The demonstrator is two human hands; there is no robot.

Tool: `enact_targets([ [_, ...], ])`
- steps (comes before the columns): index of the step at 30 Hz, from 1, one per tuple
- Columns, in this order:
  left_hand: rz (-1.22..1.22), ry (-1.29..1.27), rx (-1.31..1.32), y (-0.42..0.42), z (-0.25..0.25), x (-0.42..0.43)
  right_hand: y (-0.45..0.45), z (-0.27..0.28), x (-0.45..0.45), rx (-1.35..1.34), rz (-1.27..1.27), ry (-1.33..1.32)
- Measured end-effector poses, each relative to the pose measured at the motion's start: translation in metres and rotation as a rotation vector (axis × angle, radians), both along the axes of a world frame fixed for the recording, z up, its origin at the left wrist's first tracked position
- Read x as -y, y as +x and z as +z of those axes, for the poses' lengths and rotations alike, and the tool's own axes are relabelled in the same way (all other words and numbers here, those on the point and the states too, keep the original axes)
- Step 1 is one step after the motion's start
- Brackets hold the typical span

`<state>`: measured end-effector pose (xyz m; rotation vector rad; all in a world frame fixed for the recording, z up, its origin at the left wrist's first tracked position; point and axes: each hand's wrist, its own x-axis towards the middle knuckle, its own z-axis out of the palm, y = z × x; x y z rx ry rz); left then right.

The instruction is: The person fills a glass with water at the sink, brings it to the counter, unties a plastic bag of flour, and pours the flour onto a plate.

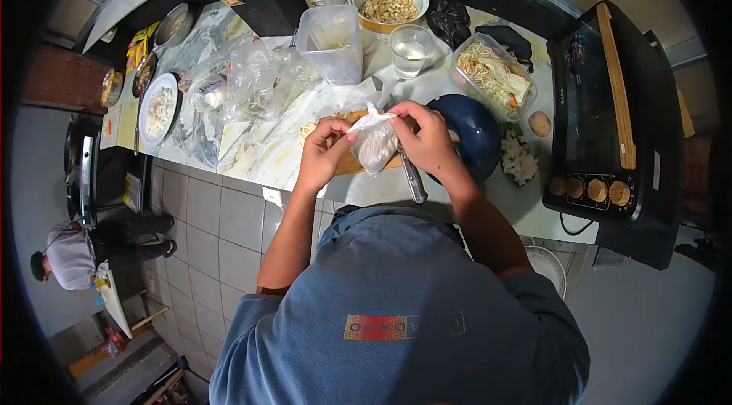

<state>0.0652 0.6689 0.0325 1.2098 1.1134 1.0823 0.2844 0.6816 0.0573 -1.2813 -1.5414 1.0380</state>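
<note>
Marbled counter (263,150) beneath a small, whitish, crinkled plastic bag (374,149).

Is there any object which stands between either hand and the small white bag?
Nothing visible does: the left hand and the right hand both pinch the bag near its top. A metal handle shows beside it, outside both grips.
</note>
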Motion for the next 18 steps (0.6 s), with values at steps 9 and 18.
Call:
enact_targets([
  [9,-0.131,-0.087,0.064,0.010,0.037,-0.009,0.000,0.025,-0.002,0.083,0.176,0.312],
  [18,0.043,-0.049,0.377,0.023,0.047,-0.006,0.001,0.026,0.003,0.018,0.097,0.221],
])
